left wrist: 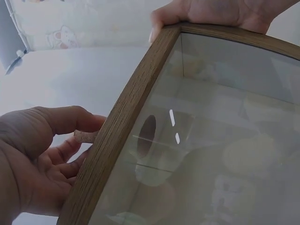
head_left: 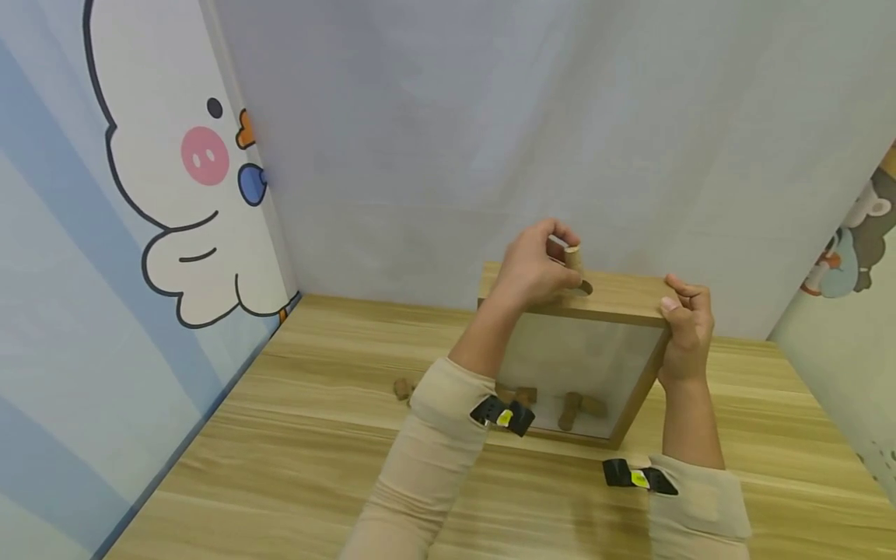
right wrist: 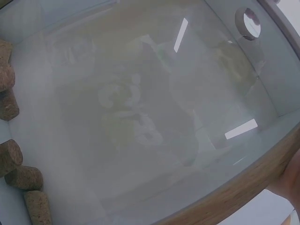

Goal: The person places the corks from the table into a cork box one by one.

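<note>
A shallow wooden box with a clear front panel point(head_left: 588, 350) stands on the table, a round hole point(head_left: 585, 288) in its top side. Just above that hole, my left hand point(head_left: 533, 266) pinches a cork point(head_left: 573, 257) between thumb and fingers. The left wrist view shows the same cork point(left wrist: 86, 136) partly hidden by the fingers and the frame. My right hand point(head_left: 687, 336) grips the box's top right corner, thumb on the front edge and fingers behind. Several corks point(right wrist: 24, 178) lie inside along the bottom.
Left of the box, partly behind the left sleeve, a loose cork point(head_left: 402, 389) lies on the wood-grain table point(head_left: 294, 451). A pale curtain point(head_left: 420, 140) hangs behind. Cartoon-printed panels point(head_left: 175, 171) border the left side. Reflections blur the box's clear panel.
</note>
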Motion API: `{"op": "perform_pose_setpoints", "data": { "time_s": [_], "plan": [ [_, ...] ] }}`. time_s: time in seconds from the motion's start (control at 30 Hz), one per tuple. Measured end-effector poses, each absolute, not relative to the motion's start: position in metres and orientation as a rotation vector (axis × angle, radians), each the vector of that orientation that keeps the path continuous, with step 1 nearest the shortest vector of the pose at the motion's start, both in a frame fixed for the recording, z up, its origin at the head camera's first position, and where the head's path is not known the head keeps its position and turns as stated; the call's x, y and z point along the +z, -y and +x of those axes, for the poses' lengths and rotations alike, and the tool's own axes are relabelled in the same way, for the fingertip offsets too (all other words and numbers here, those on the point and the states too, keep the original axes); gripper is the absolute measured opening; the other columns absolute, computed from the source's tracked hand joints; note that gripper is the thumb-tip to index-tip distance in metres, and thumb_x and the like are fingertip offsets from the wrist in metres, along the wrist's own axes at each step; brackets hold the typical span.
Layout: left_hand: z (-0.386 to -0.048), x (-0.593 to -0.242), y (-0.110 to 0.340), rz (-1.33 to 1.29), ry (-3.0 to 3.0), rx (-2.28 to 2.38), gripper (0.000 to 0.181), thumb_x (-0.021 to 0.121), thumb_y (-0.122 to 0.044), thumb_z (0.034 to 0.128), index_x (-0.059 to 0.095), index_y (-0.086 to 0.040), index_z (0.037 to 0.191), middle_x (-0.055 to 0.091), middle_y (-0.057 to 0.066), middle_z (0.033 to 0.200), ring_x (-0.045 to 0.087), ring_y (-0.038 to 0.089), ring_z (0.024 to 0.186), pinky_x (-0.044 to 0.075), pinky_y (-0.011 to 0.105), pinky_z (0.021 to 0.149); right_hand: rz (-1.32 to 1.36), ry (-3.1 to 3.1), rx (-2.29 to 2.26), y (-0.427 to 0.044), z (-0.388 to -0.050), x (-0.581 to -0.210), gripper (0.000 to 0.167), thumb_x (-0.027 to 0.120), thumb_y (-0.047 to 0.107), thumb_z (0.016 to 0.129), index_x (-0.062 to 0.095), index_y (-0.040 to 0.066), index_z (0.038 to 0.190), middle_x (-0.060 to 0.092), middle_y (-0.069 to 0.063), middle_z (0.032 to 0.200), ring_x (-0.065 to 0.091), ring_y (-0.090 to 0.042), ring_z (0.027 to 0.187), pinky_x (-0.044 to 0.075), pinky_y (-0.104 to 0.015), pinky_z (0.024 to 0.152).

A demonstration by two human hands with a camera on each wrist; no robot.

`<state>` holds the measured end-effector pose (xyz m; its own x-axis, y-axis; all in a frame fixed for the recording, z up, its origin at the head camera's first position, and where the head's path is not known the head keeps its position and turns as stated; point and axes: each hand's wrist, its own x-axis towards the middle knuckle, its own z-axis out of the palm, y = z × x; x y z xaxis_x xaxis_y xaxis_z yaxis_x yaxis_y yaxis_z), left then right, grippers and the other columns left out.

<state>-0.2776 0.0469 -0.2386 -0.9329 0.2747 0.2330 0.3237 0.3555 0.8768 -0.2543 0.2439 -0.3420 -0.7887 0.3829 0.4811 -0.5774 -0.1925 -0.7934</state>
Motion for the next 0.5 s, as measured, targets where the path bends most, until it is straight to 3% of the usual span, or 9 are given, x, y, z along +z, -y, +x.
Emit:
{"op": "perform_pose_setpoints", "data": {
  "time_s": [0.17, 0.5],
  "plan": [
    [-0.277, -0.23, -0.049, -0.607, 2.651, -1.619, 0.03, 0.073, 0.006, 0.0735, 0.058, -0.012, 0.092, 0.062, 0.001, 0.084, 0.058, 0.016, 0.077, 0.048, 0.025, 0.059, 0.254, 1.446, 2.046, -0.244, -0.254, -0.343, 0.025, 0.05, 0.013, 0.079, 0.057, 0.011, 0.103, 0.047, -0.013, 0.104, 0.047, -0.02, 0.08, 0.041, -0.028, 0.063],
    [-0.27, -0.226, -0.047, -0.635, 2.748, -1.452, 0.029, 0.076, -0.001, 0.0744, 0.06, -0.014, 0.094, 0.062, 0.003, 0.093, 0.056, 0.017, 0.086, 0.046, 0.026, 0.067, 0.256, 1.442, 2.059, -0.243, -0.254, -0.343, 0.025, 0.05, 0.014, 0.08, 0.057, 0.011, 0.103, 0.047, -0.013, 0.107, 0.047, -0.02, 0.082, 0.041, -0.028, 0.063]
  ]
}}
